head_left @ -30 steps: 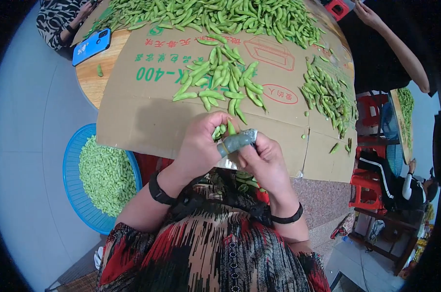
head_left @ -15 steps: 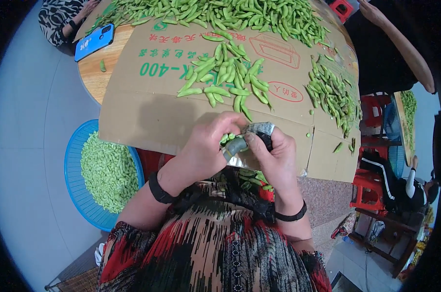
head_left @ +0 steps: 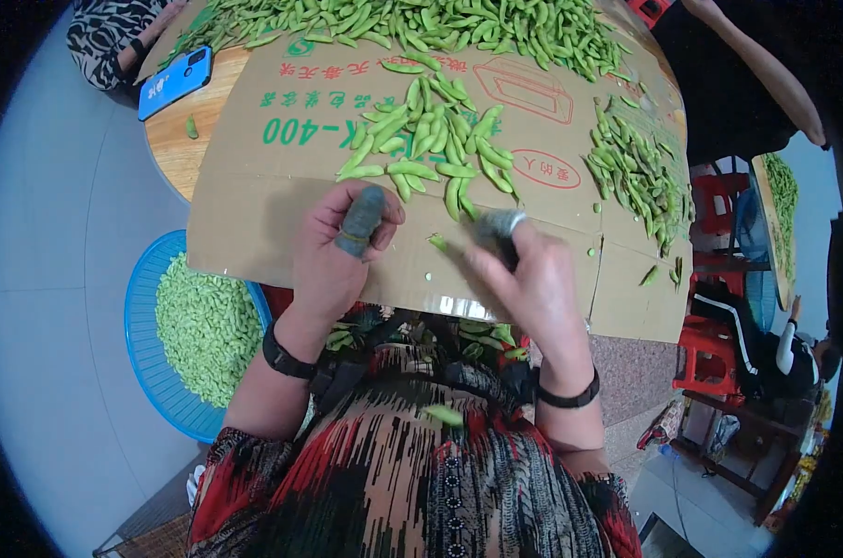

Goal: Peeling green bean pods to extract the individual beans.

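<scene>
My left hand is closed above the cardboard, its thumb in a grey-green finger sleeve laid over curled fingers; what they hold is hidden. My right hand, slightly blurred, reaches forward with thumb and covered forefinger apart. Its dark wrapped fingertips are beside the nearest pods of a small cluster of green bean pods. Between the hands are a small green pod piece and a loose bean. A blurred green pod shell shows in front of my patterned top, over my lap.
A large pod heap covers the far side of the cardboard. Darker pods lie at right. A blue basket of shelled beans stands at left. A blue phone rests on the wooden table. Other people sit nearby.
My hands have parted: the left has drawn back leftward and closed over its beans, while the right has moved right and toward the pods. A pod shell now appears over my lap.
</scene>
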`<act>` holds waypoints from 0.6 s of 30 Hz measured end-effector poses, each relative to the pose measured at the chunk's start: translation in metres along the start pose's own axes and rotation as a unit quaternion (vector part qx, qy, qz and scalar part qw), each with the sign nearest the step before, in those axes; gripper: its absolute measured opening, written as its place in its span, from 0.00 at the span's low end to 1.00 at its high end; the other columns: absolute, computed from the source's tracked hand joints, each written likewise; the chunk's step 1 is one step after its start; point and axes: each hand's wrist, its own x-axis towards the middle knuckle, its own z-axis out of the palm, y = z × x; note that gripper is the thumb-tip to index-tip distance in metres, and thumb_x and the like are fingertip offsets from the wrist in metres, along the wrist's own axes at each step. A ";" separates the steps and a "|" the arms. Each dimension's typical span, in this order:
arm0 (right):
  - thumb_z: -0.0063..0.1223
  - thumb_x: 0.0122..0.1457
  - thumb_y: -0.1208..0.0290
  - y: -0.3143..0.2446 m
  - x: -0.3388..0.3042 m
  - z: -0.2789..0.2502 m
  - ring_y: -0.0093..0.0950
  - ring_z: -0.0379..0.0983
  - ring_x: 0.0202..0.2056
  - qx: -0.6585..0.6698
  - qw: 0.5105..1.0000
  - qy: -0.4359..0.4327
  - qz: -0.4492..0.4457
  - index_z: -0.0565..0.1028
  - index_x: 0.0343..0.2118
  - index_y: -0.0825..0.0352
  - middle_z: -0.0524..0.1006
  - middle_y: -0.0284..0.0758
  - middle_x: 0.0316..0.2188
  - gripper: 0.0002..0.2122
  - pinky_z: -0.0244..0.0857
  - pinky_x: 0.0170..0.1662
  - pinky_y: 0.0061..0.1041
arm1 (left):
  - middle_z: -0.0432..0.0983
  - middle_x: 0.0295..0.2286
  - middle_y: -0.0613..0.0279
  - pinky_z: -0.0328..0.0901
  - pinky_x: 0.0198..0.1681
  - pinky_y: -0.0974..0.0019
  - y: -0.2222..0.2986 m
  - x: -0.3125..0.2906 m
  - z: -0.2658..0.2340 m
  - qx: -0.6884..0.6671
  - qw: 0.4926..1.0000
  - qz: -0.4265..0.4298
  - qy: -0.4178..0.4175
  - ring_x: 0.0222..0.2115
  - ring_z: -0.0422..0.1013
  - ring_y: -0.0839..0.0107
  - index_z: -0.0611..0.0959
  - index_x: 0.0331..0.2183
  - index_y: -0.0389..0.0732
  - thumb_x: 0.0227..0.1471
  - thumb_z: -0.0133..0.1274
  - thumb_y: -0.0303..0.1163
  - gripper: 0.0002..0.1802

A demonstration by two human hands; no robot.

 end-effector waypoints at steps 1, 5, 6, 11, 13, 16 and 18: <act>0.58 0.48 0.66 0.004 0.002 0.004 0.41 0.71 0.19 -0.108 0.994 0.011 0.018 0.72 0.27 0.70 0.73 0.43 0.16 0.12 0.64 0.22 0.33 | 0.74 0.29 0.64 0.57 0.24 0.80 -0.003 -0.004 -0.001 0.103 0.995 -0.007 0.008 0.23 0.65 0.83 0.77 0.35 0.39 0.49 0.50 0.23 0.07; 0.59 0.47 0.66 0.015 0.007 0.025 0.42 0.71 0.20 -0.158 0.985 0.074 -0.003 0.72 0.25 0.70 0.73 0.46 0.17 0.12 0.63 0.22 0.35 | 0.75 0.29 0.59 0.63 0.27 0.69 -0.001 -0.002 0.024 0.415 0.905 0.062 -0.074 0.23 0.68 0.72 0.77 0.39 0.36 0.48 0.50 0.22 0.13; 0.58 0.48 0.67 0.016 0.006 0.025 0.38 0.71 0.18 -0.075 0.994 0.075 -0.008 0.72 0.25 0.70 0.73 0.42 0.15 0.10 0.63 0.21 0.32 | 0.74 0.29 0.53 0.65 0.31 0.64 0.000 0.002 0.023 0.487 0.851 0.145 -0.130 0.27 0.70 0.61 0.76 0.41 0.36 0.45 0.51 0.21 0.17; 0.52 0.56 0.70 0.013 -0.005 0.009 0.12 0.58 0.17 0.321 0.938 -0.050 0.126 0.73 0.28 0.70 0.65 0.21 0.15 0.08 0.53 0.20 0.14 | 0.73 0.26 0.51 0.66 0.33 0.65 -0.002 -0.004 0.037 0.559 0.799 0.142 -0.170 0.27 0.70 0.57 0.77 0.39 0.37 0.43 0.51 0.19 0.16; 0.50 0.57 0.69 0.008 -0.006 0.003 0.12 0.57 0.17 0.408 0.899 -0.061 0.150 0.72 0.32 0.70 0.64 0.21 0.15 0.08 0.52 0.19 0.14 | 0.74 0.24 0.56 0.65 0.31 0.67 -0.002 -0.006 0.037 0.517 0.843 0.086 -0.123 0.24 0.70 0.64 0.77 0.36 0.36 0.46 0.50 0.21 0.11; 0.40 0.62 0.67 0.004 -0.010 0.002 0.11 0.52 0.17 0.474 0.858 -0.090 0.177 0.68 0.45 0.68 0.60 0.21 0.16 0.13 0.46 0.18 0.13 | 0.74 0.24 0.65 0.64 0.31 0.72 0.000 -0.002 0.032 0.221 0.961 -0.153 -0.060 0.25 0.69 0.75 0.78 0.33 0.36 0.49 0.50 0.23 0.07; 0.35 0.64 0.66 0.001 -0.013 0.003 0.12 0.51 0.18 0.543 0.804 -0.160 0.183 0.66 0.48 0.68 0.59 0.21 0.16 0.15 0.46 0.20 0.13 | 0.73 0.24 0.70 0.62 0.33 0.75 0.000 -0.001 0.035 0.174 0.973 -0.147 -0.043 0.27 0.67 0.81 0.80 0.32 0.36 0.50 0.49 0.25 0.07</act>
